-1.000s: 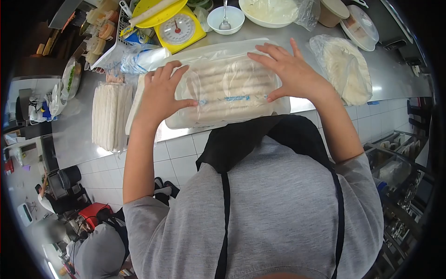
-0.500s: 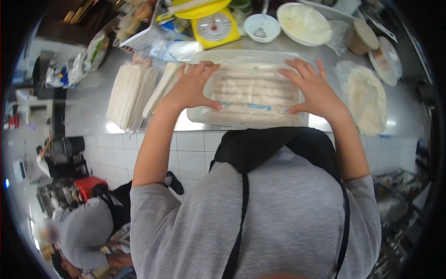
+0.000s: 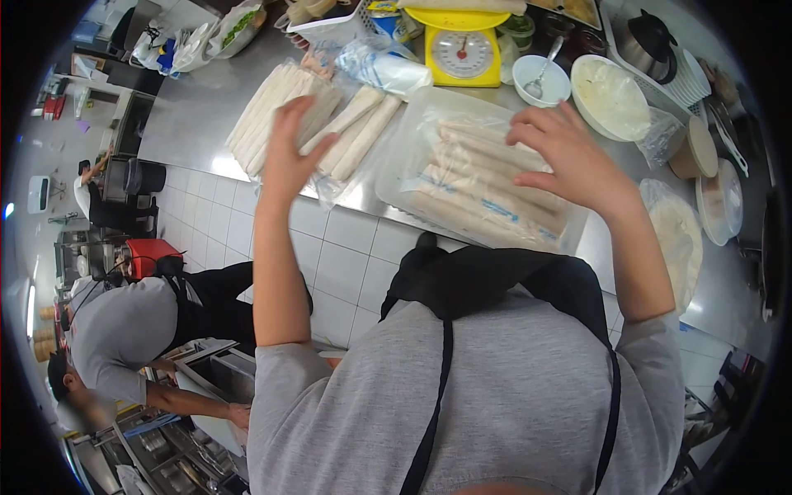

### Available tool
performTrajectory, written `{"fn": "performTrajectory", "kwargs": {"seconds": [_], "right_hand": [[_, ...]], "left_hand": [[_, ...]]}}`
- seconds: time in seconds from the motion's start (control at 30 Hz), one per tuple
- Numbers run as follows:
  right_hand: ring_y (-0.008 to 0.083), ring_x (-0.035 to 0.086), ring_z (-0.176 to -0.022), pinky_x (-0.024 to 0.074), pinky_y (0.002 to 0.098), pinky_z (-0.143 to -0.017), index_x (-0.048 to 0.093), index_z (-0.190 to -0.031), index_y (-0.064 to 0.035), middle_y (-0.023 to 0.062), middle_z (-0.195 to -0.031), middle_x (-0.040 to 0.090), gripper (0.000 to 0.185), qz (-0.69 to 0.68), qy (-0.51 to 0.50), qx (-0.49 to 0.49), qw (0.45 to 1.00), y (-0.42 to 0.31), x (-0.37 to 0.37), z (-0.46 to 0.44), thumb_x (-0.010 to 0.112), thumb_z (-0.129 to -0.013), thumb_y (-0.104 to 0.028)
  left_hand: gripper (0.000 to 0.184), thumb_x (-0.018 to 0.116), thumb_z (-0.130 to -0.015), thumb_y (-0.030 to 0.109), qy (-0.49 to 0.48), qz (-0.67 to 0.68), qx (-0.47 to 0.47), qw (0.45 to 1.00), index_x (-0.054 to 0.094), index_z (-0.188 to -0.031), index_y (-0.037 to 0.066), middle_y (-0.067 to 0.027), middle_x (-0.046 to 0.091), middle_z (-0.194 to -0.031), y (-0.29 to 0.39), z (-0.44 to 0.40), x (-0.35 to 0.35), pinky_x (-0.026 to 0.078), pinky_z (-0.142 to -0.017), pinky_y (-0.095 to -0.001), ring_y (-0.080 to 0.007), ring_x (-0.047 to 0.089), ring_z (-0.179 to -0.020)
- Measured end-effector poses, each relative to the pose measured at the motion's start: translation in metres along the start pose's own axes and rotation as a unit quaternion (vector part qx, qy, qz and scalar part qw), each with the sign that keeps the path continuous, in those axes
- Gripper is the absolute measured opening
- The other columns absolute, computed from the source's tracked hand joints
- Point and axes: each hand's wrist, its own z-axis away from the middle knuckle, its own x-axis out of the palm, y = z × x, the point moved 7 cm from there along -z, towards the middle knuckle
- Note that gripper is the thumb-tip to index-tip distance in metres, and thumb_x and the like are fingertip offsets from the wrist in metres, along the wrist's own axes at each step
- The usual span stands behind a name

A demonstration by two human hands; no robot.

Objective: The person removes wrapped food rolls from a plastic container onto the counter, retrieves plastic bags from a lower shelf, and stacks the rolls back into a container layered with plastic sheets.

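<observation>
My left hand [image 3: 289,153] is open with thumb and fingers apart, in front of a plastic-wrapped bundle of long white rolls [image 3: 262,115]. Right of it lie a few more long white rolls [image 3: 356,136] in clear plastic. My right hand [image 3: 569,157] is open over the right part of a translucent plastic tub [image 3: 396,177]. Inside the tub, several long pale rolls [image 3: 487,186] lie side by side under clear film with blue print. I cannot tell whether the right fingertips touch the film.
Behind the tub stand a yellow scale [image 3: 464,54], a white bowl with a spoon [image 3: 540,80] and a larger white bowl [image 3: 610,95]. A plastic-covered pale mass [image 3: 672,239] lies at the right. A co-worker [image 3: 140,318] bends over a drawer at the left.
My left hand has left the tub and moved left to the wrapped rolls. My right hand stays over the tub. The view has turned, and the co-worker now bends over a drawer.
</observation>
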Motion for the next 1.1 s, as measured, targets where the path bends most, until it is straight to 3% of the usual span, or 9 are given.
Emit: {"fn": "performTrajectory", "kwargs": {"seconds": [0.2, 0.4, 0.47, 0.6, 0.7, 0.77, 0.93, 1.0, 1.1], "right_hand": [[0.0199, 0.053, -0.098, 0.0435, 0.0344, -0.087, 0.053, -0.108, -0.0053, 0.0089, -0.106, 0.053, 0.038, -0.241, -0.092, -0.16, 0.953, -0.091, 0.04, -0.106, 0.065, -0.081, -0.028], [0.0158, 0.053, -0.102, 0.0434, 0.0321, -0.09, 0.045, -0.122, -0.0039, 0.0074, -0.115, 0.052, 0.045, -0.517, -0.077, 0.072, 0.85, -0.118, 0.125, -0.215, 0.061, -0.086, -0.027], [0.0164, 0.052, -0.107, 0.0425, 0.0338, -0.093, 0.035, -0.13, -0.0033, 0.0084, -0.117, 0.05, 0.052, -0.696, -0.029, 0.191, 0.691, -0.114, 0.153, -0.229, 0.059, -0.088, -0.025], [0.0195, 0.047, -0.114, 0.0408, 0.0359, -0.096, 0.024, -0.136, 0.0007, 0.0136, -0.125, 0.044, 0.062, -0.75, 0.011, 0.281, 0.599, -0.129, 0.201, -0.236, 0.058, -0.088, -0.021], [0.0216, 0.044, -0.118, 0.0394, 0.038, -0.098, 0.02, -0.137, 0.0031, 0.0155, -0.129, 0.039, 0.066, -0.769, 0.032, 0.286, 0.571, -0.141, 0.224, -0.243, 0.059, -0.087, -0.018], [0.0218, 0.043, -0.118, 0.0392, 0.0386, -0.098, 0.019, -0.137, 0.0033, 0.0155, -0.129, 0.038, 0.067, -0.78, 0.04, 0.296, 0.55, -0.147, 0.232, -0.25, 0.059, -0.087, -0.017], [0.0189, 0.047, -0.108, 0.0424, 0.036, -0.091, 0.03, -0.13, 0.0008, 0.0109, -0.12, 0.042, 0.053, -0.71, 0.119, 0.333, 0.608, -0.141, 0.225, -0.259, 0.058, -0.086, -0.013], [0.0178, 0.048, -0.105, 0.0426, 0.0353, -0.09, 0.033, -0.126, -0.0004, 0.0096, -0.117, 0.043, 0.048, -0.726, 0.123, 0.323, 0.595, -0.137, 0.228, -0.264, 0.058, -0.086, -0.013], [0.0165, 0.05, -0.1, 0.0425, 0.0348, -0.089, 0.038, -0.121, -0.0022, 0.0078, -0.113, 0.045, 0.041, -0.753, 0.13, 0.306, 0.568, -0.134, 0.235, -0.272, 0.058, -0.086, -0.013]], "left_hand": [[0.046, 0.07, -0.078, 0.02, 0.069, -0.08, -0.15, 0.983, 0.055, -0.119, 0.005, -0.0133, 0.055, -0.111, -0.168, 0.011, -0.087, 0.045, -0.083, -0.0347, -0.0267, 0.054, -0.099], [0.053, 0.061, -0.085, 0.038, -0.061, -0.072, -0.214, 0.972, 0.051, -0.124, 0.003, -0.0169, 0.053, -0.12, -0.309, -0.002, -0.073, 0.043, -0.087, -0.0363, -0.0302, 0.053, -0.105], [0.055, 0.058, -0.086, 0.041, -0.093, -0.043, -0.233, 0.967, 0.05, -0.124, 0.003, -0.0174, 0.054, -0.119, -0.343, -0.004, -0.059, 0.043, -0.088, -0.0358, -0.0295, 0.053, -0.105], [0.058, 0.053, -0.087, 0.047, -0.217, 0.074, -0.296, 0.927, 0.052, -0.123, 0.001, -0.0181, 0.057, -0.116, -0.352, -0.01, -0.037, 0.041, -0.091, -0.0333, -0.0265, 0.055, -0.105], [0.053, 0.052, -0.088, 0.045, -0.293, 0.057, -0.306, 0.904, 0.056, -0.118, 0.001, -0.0174, 0.058, -0.115, -0.35, -0.014, -0.029, 0.039, -0.093, -0.0332, -0.026, 0.054, -0.106], [0.052, 0.052, -0.088, 0.045, -0.268, 0.091, -0.3, 0.911, 0.057, -0.117, 0.002, -0.0164, 0.059, -0.112, -0.356, -0.017, -0.028, 0.039, -0.093, -0.0335, -0.026, 0.054, -0.105], [0.047, 0.055, -0.087, 0.043, -0.256, 0.059, -0.285, 0.922, 0.061, -0.11, 0.003, -0.0122, 0.06, -0.099, -0.372, -0.028, -0.026, 0.043, -0.084, -0.0332, -0.0221, 0.054, -0.097], [0.042, 0.06, -0.085, 0.041, -0.192, -0.045, -0.141, 0.97, 0.062, -0.103, 0.002, -0.0085, 0.059, -0.089, -0.358, -0.043, -0.035, 0.044, -0.075, -0.0305, -0.0177, 0.054, -0.086], [0.04, 0.063, -0.084, 0.039, -0.233, 0.079, -0.221, 0.944, 0.061, -0.097, 0.001, -0.0072, 0.06, -0.085, -0.356, -0.039, -0.023, 0.043, -0.071, -0.0278, -0.0148, 0.052, -0.078]]}}
